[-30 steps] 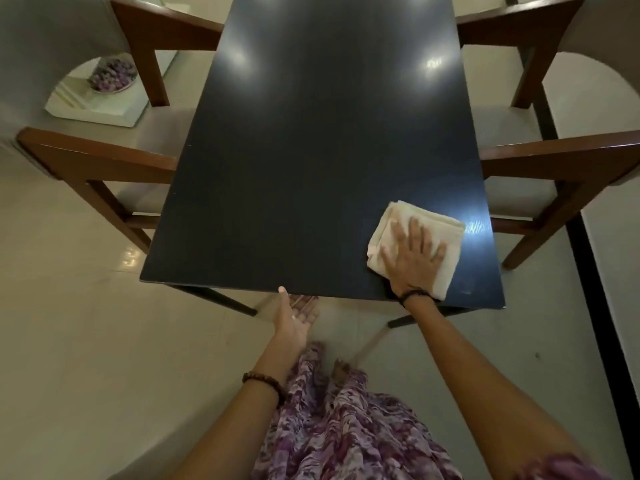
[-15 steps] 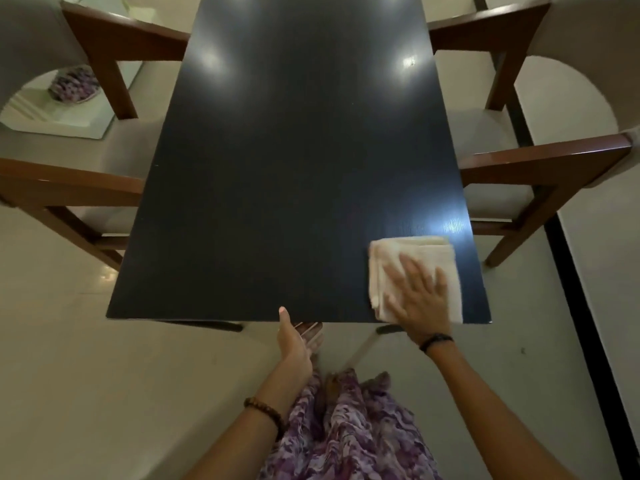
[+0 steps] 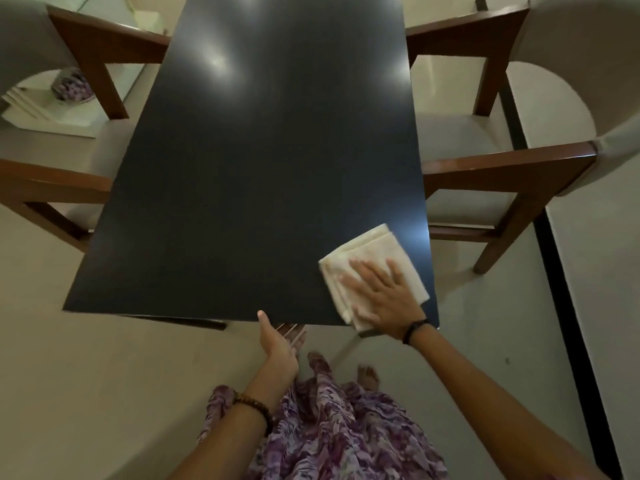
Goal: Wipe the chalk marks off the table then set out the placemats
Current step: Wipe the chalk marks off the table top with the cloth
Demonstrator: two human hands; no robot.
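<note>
A long black table [image 3: 263,174] fills the middle of the view, its glossy top showing no chalk marks that I can make out. A folded cream cloth [image 3: 381,252] lies at the near right corner, its near edge overhanging the table's front edge. My right hand [image 3: 382,294] presses flat on the cloth with straight, spread fingers. My left hand [image 3: 277,344] is held palm up just below the table's near edge, thumb at the edge, holding nothing. No placemats are in view.
A wooden armchair with a beige seat [image 3: 491,161] stands at the table's right side, another [image 3: 76,147] at its left. A low white stand with a bowl [image 3: 69,88] sits on the floor at far left. A black floor stripe [image 3: 568,271] runs along the right.
My right hand has slid the cloth along the near right corner, first toward the front edge, then turning it askew. My left hand stays cupped under the edge.
</note>
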